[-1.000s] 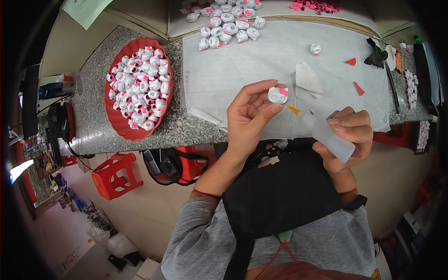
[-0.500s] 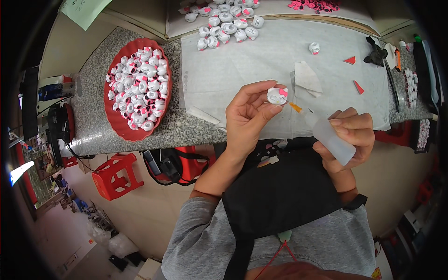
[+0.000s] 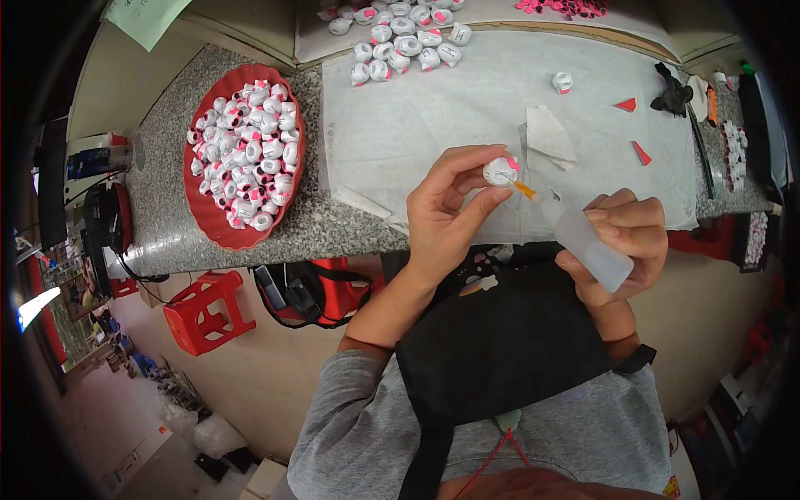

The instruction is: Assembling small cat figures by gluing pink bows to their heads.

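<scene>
Between the thumb and fingers of my left hand point(image 3: 450, 204) is a small round white figure head point(image 3: 498, 172) with a pink patch at its upper right. My right hand point(image 3: 629, 237) is wrapped round a translucent squeeze bottle point(image 3: 587, 250), tilted with its mouth up and to the left. The bottle's orange needle tip point(image 3: 524, 190) reaches the figure head; whether it touches the surface I cannot tell. Both hands are above the near edge of a white sheet point(image 3: 417, 125). A folded white paper point(image 3: 550, 137) lies just beyond them.
A red scalloped tray point(image 3: 200, 196) heaped with similar pieces stands at the left. More white heads point(image 3: 406, 46) are grouped at the back, beside pink bits point(image 3: 562, 8). One lone head point(image 3: 562, 82) and two red scraps point(image 3: 642, 153) lie on the right. Red stools point(image 3: 208, 312) stand below the counter.
My left hand has turned the figure head, so its pink patch is smaller and further right. The needle tip stays close against it; my right hand has barely moved.
</scene>
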{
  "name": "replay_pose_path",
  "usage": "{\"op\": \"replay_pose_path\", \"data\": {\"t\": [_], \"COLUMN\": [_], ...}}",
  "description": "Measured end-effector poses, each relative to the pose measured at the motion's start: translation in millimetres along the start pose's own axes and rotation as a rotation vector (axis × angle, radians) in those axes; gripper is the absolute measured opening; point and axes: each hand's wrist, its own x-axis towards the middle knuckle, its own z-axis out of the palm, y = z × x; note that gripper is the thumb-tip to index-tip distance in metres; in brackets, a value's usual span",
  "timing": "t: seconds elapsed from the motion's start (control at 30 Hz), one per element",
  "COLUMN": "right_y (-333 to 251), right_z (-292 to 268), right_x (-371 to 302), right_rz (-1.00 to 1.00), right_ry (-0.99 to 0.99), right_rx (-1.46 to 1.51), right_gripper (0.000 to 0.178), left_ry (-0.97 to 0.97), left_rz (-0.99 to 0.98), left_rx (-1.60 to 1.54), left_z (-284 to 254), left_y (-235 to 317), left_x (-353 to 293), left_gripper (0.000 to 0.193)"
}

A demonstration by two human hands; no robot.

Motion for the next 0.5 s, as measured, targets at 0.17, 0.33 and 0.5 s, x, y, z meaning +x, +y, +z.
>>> {"op": "replay_pose_path", "data": {"t": [0.17,0.33,0.5], "right_y": [0.7,1.2,10.6], "right_z": [-0.1,-2.9,-7.7], "right_x": [0.0,1.5,5.6], "right_rz": [0.004,0.031,0.054], "right_ry": [-0.012,-0.032,-0.016], "right_rx": [-0.008,-0.034,0.01], "right_gripper": [0.048,0.044,0.041], "left_ry": [-0.025,-0.031,-0.022], "left_rz": [0.053,0.09,0.094], "left_rx": [0.165,0.229,0.212], "left_z": [-0.7,-2.6,-7.8], "left_y": [0.5,-0.3,3.3], "left_x": [1.3,4.9,7.7], "left_gripper": [0.03,0.03,0.031]}}
